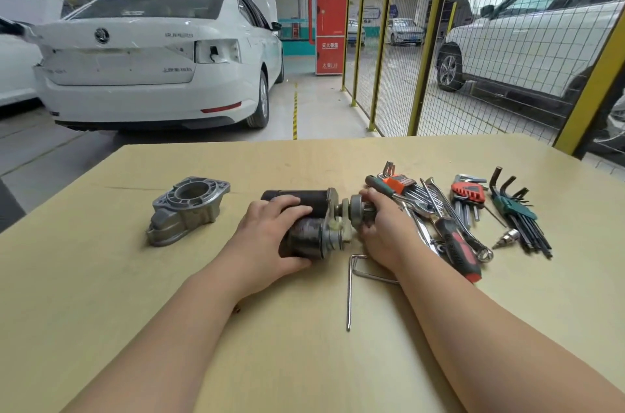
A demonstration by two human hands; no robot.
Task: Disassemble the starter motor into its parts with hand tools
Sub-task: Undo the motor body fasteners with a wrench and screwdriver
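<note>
The starter motor [309, 201] lies on its side at the middle of the tan table [304, 345], two dark cylinders side by side. My left hand [267, 233] is clamped over both cylinders. My right hand [382, 226] grips the silver pinion gear [356, 206] that sticks out of the motor's right end on its shaft. The grey aluminium nose housing [186, 209] stands apart on the table to the left, off the motor. A silver L-shaped hex key [350, 290] lies loose in front of the motor, between my forearms.
A heap of tools lies right of my right hand: a red-and-black-handled screwdriver [458, 250], wrenches [439, 206], an orange hex key set [399, 184], a red set [468, 192], a green set [514, 209] and a small bit [507, 238]. Cars and a yellow mesh fence stand beyond the table.
</note>
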